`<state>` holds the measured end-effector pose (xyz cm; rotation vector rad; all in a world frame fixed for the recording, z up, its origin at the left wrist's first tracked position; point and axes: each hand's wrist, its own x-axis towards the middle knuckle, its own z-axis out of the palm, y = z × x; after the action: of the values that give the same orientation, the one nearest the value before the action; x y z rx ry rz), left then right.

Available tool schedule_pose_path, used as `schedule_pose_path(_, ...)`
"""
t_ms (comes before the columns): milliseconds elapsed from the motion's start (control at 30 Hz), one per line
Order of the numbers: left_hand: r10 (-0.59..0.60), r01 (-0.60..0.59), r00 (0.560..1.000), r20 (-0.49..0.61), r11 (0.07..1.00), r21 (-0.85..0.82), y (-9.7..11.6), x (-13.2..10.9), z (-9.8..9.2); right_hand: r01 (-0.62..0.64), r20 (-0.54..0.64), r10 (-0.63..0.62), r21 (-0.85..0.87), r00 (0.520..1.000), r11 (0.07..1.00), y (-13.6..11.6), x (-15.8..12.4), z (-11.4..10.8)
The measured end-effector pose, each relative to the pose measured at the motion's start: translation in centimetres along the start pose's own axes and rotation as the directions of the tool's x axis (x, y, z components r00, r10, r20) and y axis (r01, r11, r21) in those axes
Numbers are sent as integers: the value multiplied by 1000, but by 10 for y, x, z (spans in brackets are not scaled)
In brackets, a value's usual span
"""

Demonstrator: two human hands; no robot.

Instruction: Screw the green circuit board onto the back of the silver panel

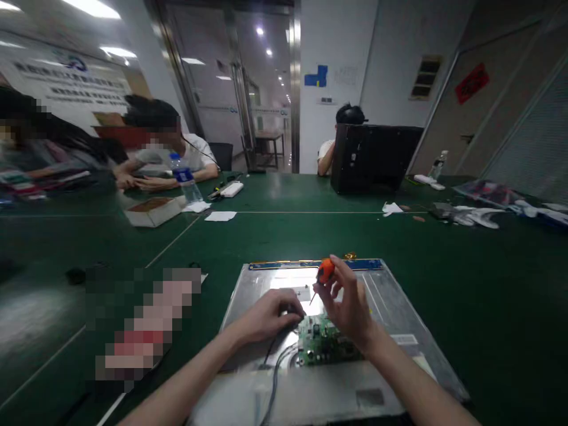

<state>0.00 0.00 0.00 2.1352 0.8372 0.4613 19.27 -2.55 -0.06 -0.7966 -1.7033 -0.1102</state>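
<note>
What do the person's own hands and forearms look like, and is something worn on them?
The left hand and right hand are bare, without gloves. The slim left forearm and right forearm show no sleeve up to the picture's edge, and no watch, cable or marking is visible. Small rings cannot be judged.

Loads of room off the right edge of the metal panel point(402, 307): bare bench point(497, 302) there. Past its far edge there's also an open strip, up to the black case point(377, 157). Over the panel it's tight though: left hand point(277, 313) beside the circuit board point(319, 349), right hand point(350, 302) plus screwdriver point(326, 270) above it, cables point(276, 378) running toward the near edge. Pixelated item point(151, 325) blocks the left side.
</note>
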Motion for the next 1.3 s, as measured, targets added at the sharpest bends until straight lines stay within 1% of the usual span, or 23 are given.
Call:
schedule_pose_path(133, -9, 9, 1000, 18, 1000, 15, -1, 1, -3, 0, 21, 0, 5, 1000, 1000, -1, -1, -1)
schedule_pose_path(333, -28, 28, 999, 23, 1000, -14, -7, 1, -2, -20, 37, 19, 47, 999, 999, -2, -2, 0)
schedule_pose_path(567, -43, 44, 999, 29, 998, -41, -8, 1, -2, -39, 101, 27, 119, 994, 992, -4, -5, 2)
schedule_pose_path(700, -39, 39, 999, 14, 997, -62, -8, 1, -1, -54, 105, 40, 140, 994, 989, -5, -8, 3)
schedule_pose_path(833, -24, 25, 999, 22, 998, -49, -8, 2, -1, -54, 116, 40, 125, 992, 991, -5, -8, 3)
schedule_pose_path(1067, -25, 26, 999, 22, 1000, -17, -8, 1, -1, -51, 100, 36, 153, 994, 987, -3, -7, 4)
schedule_pose_path(1300, -23, 24, 999, 33, 999, -27, -11, 0, -1, -55, 110, 36, 166, 993, 985, -4, -8, 3)
